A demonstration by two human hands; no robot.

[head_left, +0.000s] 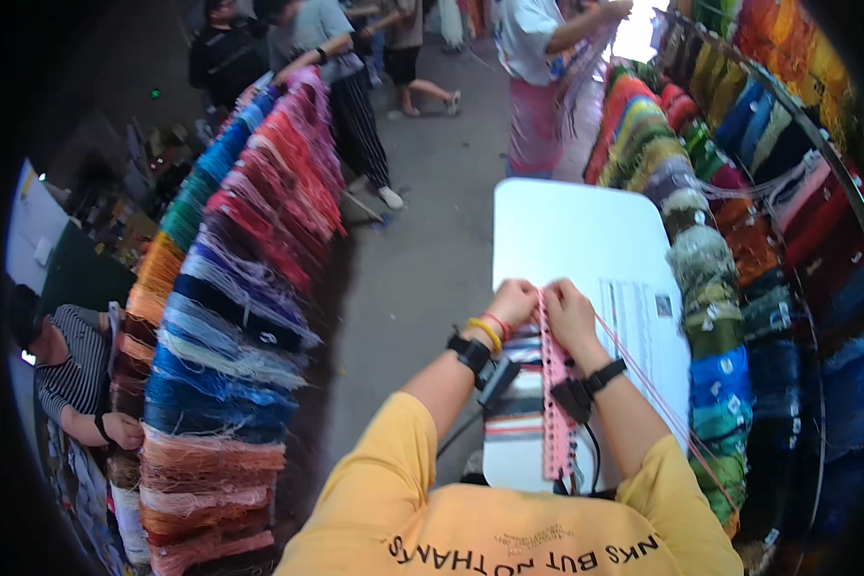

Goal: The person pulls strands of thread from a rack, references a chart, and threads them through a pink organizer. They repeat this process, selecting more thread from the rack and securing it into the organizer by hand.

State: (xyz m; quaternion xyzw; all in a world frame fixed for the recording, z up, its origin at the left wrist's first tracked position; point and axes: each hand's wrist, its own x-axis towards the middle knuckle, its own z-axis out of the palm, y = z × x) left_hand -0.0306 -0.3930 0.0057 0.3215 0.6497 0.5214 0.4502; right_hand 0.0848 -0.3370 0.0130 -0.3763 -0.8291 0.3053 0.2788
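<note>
A long pink strip with notched or holed edges (557,413) lies lengthwise on a white board-like table (576,216) in front of me. At its far end my left hand (516,303) is closed, fingertips pinched together; what they pinch is too small to make out. My right hand (570,315) is closed beside it, almost touching, with pink threads (648,382) running from it down to the right, towards the hanging skeins. Grey, white and red striped material (514,408) lies left of the strip. A printed sheet (634,331) lies right of my right hand.
Racks of coloured thread skeins stand close on the left (226,384) and on the right (715,317). A person in a striped top (77,360) touches the left rack. Other people (331,77) stand farther off; one (533,58) holds pale threads.
</note>
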